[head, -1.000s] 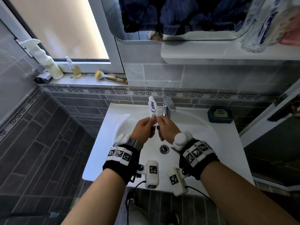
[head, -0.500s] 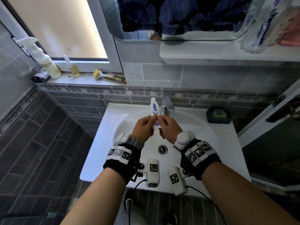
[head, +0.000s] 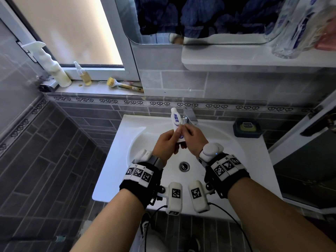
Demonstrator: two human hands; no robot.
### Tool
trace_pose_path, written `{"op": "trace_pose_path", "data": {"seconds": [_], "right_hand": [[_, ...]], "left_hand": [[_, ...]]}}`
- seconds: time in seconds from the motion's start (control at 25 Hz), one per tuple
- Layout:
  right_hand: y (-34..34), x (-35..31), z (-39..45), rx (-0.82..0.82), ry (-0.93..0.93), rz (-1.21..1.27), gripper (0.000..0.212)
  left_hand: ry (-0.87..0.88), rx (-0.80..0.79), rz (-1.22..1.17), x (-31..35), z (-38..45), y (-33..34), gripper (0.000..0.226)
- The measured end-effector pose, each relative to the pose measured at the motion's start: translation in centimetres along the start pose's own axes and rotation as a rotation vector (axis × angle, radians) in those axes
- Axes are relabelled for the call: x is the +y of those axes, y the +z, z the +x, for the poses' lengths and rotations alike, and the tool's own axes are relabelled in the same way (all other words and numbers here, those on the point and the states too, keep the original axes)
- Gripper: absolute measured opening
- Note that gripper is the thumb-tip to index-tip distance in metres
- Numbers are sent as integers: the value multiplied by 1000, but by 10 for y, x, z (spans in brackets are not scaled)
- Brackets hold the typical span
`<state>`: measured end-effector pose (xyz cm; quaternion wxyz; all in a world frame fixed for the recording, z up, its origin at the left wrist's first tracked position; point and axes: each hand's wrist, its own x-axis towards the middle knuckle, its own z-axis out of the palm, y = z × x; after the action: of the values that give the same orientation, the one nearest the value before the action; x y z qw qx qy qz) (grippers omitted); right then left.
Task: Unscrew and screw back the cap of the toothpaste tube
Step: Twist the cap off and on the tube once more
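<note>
A white toothpaste tube (head: 176, 119) with blue lettering stands upright over the basin, crimped end up. My left hand (head: 166, 141) grips its lower body from the left. My right hand (head: 193, 140) closes on the tube's lower part from the right, its fingers wrapped over the front. The cap end points down and is hidden between my palms, so I cannot tell whether the cap is on.
Below my hands lies the white sink (head: 112, 170) with its drain (head: 184, 166); the chrome tap (head: 190, 116) stands just behind the tube. A soap dish (head: 247, 128) sits at the right rim. Bottles (head: 54, 70) and a brush (head: 123, 85) line the window sill.
Both hands have shifted slightly with the tube, which now stands more upright. My right fingers have moved up over the tube's front.
</note>
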<state>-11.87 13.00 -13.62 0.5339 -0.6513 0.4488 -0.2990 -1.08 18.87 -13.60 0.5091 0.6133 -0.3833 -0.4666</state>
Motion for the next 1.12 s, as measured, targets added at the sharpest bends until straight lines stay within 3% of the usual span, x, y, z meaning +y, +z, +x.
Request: {"op": "trace_pose_path", "data": {"seconds": [0.24, 0.4, 0.6, 0.88, 1.12], "right_hand": [[2, -2, -2, -44, 63, 174, 27], [-7, -4, 7, -47, 27, 74, 26], [-5, 2, 5, -46, -13, 62, 28], [0, 2, 3, -64, 146, 362, 34], [-9, 1, 11, -63, 40, 123, 32]], "left_hand": [[-3, 0, -124, 4, 1, -5, 32], [-86, -49, -179, 12, 6, -2, 29], [3, 55, -3, 11, 7, 0, 54], [10, 15, -80, 16, 6, 5, 38], [-26, 25, -29, 13, 8, 1, 52]]}}
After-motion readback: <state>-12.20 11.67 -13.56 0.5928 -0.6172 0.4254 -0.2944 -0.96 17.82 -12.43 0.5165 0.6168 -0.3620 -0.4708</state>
